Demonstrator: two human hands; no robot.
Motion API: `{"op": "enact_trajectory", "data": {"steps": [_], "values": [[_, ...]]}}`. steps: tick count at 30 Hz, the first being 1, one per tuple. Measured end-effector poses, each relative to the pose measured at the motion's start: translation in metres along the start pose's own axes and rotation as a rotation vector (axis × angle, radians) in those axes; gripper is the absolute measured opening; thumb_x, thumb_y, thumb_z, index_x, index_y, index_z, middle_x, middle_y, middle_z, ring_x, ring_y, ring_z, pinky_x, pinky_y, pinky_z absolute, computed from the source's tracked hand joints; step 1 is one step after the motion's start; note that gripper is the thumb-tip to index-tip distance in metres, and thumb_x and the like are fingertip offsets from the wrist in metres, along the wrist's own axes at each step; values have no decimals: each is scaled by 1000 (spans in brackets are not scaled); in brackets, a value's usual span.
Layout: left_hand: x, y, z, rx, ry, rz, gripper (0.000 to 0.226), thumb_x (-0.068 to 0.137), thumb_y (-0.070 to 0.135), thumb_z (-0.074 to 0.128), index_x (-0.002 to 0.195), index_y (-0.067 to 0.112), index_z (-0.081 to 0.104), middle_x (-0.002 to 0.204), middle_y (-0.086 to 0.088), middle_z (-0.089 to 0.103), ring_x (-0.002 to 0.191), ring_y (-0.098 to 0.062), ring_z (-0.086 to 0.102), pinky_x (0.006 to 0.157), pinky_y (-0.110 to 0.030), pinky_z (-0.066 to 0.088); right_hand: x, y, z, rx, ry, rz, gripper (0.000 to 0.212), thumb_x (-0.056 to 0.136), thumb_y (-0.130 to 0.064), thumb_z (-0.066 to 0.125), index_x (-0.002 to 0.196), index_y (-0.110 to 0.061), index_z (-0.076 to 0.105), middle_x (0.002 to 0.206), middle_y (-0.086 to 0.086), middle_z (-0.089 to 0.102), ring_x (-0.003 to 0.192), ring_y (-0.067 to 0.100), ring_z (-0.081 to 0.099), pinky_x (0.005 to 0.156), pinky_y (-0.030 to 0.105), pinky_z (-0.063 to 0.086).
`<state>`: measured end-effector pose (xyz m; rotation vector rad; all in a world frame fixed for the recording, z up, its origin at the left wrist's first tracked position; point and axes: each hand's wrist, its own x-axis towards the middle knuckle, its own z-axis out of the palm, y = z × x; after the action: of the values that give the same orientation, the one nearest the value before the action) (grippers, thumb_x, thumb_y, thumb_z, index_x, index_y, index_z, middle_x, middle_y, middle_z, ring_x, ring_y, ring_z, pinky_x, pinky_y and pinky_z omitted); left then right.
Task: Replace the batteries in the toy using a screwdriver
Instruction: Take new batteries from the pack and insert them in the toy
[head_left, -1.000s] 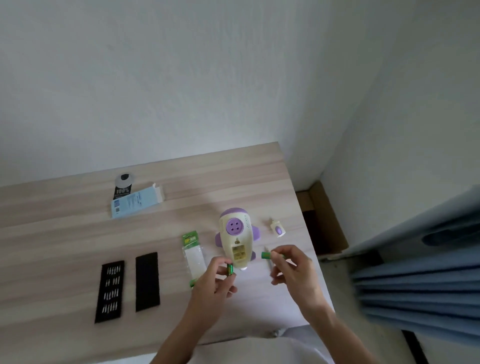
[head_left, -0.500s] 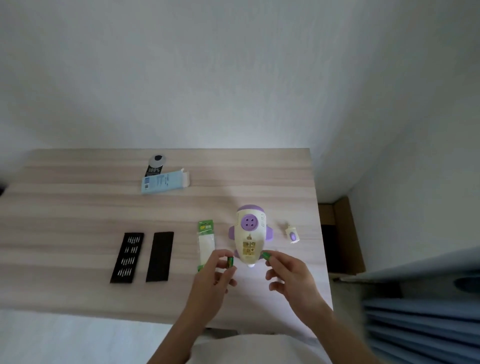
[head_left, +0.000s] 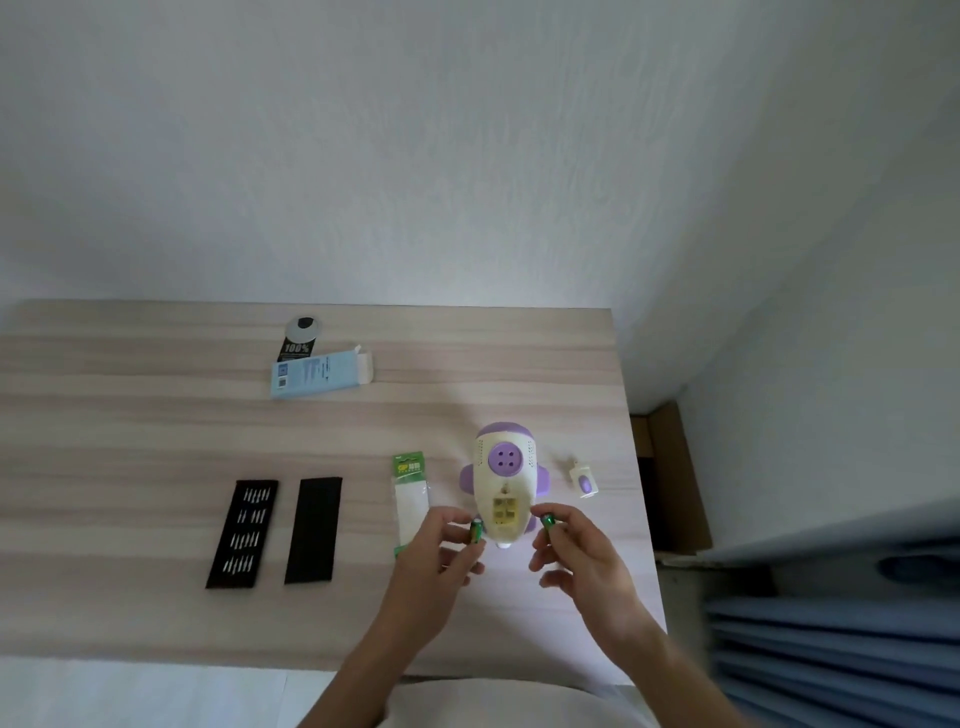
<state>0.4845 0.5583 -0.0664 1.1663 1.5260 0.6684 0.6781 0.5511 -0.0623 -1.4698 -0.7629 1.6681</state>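
A cream and purple rocket-shaped toy (head_left: 503, 470) lies on the wooden table (head_left: 156, 426) with its battery compartment (head_left: 504, 511) uncovered and facing up. My left hand (head_left: 441, 556) pinches a green battery (head_left: 476, 531) just left of the compartment. My right hand (head_left: 582, 556) pinches a second green battery (head_left: 548, 520) just right of it. The small cream and purple compartment cover (head_left: 585, 481) lies to the toy's right. A green and white battery pack (head_left: 410, 501) lies to the toy's left. No screwdriver shows clearly.
An open black bit case (head_left: 242, 533) with several bits and its black lid (head_left: 313, 530) lie at the left. A light blue box (head_left: 322, 374) and a black tag (head_left: 297, 340) sit near the wall. The table's right edge drops to a cardboard box (head_left: 675, 478) and blue fabric (head_left: 831, 634).
The view has swung left and levelled. Both hands have moved closer to the toy, each still pinching its battery on either side of the open compartment.
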Motion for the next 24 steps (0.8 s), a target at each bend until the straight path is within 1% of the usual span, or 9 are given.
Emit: {"op": "enact_trajectory", "data": {"steps": [3, 5, 8, 12, 15, 16, 18, 20, 24], "values": [[5, -5, -2, 0, 6, -8, 8, 94, 13, 66, 94, 19, 61, 87, 2, 69, 72, -10, 66, 65, -23, 56, 4, 1, 4, -79, 9, -13, 22, 102, -2, 46, 115, -13, 60, 91, 16, 68, 75, 22, 66, 65, 35, 52], [8, -7, -5, -27, 14, -6, 8, 92, 11, 67, 92, 18, 64, 81, 5, 68, 70, -10, 62, 62, -22, 54, 6, 2, 4, -114, 20, -32, 21, 101, -3, 49, 115, -15, 60, 92, 11, 72, 77, 21, 68, 66, 34, 53], [14, -5, -9, -70, 27, 10, 9, 90, 6, 68, 90, 15, 66, 79, 1, 68, 64, -6, 59, 59, -22, 53, 8, 0, 6, -172, 28, -66, 15, 100, -9, 53, 112, -16, 61, 94, 1, 76, 82, 18, 70, 68, 32, 54], [21, 0, -10, -66, 22, 57, 8, 88, 7, 71, 90, 14, 67, 78, 3, 70, 63, -8, 60, 58, -25, 54, 11, -1, 13, -308, 51, -136, 11, 97, -12, 61, 103, -22, 63, 95, -10, 74, 89, 13, 69, 71, 30, 59], [28, 3, -8, -41, 23, 80, 8, 86, 7, 72, 89, 13, 68, 71, 4, 66, 60, -10, 59, 60, -32, 57, 13, 1, 15, -417, 132, -217, 14, 91, -15, 70, 96, -27, 66, 96, -8, 70, 90, 8, 64, 73, 28, 58], [29, 4, -7, -33, 26, 86, 8, 87, 7, 72, 90, 13, 69, 73, 3, 67, 62, -10, 61, 62, -31, 58, 14, 1, 15, -441, 155, -249, 15, 89, -14, 72, 95, -27, 67, 96, -7, 69, 89, 7, 64, 71, 25, 56], [33, 7, -3, -10, 33, 125, 9, 88, 10, 72, 97, 11, 71, 85, -1, 67, 71, -9, 65, 67, -30, 59, 14, -1, 15, -461, 186, -294, 15, 88, -14, 74, 95, -25, 69, 94, -9, 69, 85, 7, 63, 67, 21, 53], [36, 10, -1, 26, 36, 189, 12, 89, 11, 71, 101, 9, 73, 93, 0, 64, 80, -10, 67, 73, -31, 59, 15, -1, 14, -463, 218, -313, 18, 87, -14, 75, 93, -29, 68, 91, -13, 70, 84, 7, 64, 65, 18, 51], [40, 15, -1, 94, 45, 325, 13, 87, 6, 72, 99, 10, 74, 95, 7, 65, 83, -11, 69, 73, -29, 59, 17, -2, 11, -475, 265, -362, 21, 86, -12, 76, 93, -29, 66, 88, -16, 70, 83, 8, 67, 63, 19, 53]]}}
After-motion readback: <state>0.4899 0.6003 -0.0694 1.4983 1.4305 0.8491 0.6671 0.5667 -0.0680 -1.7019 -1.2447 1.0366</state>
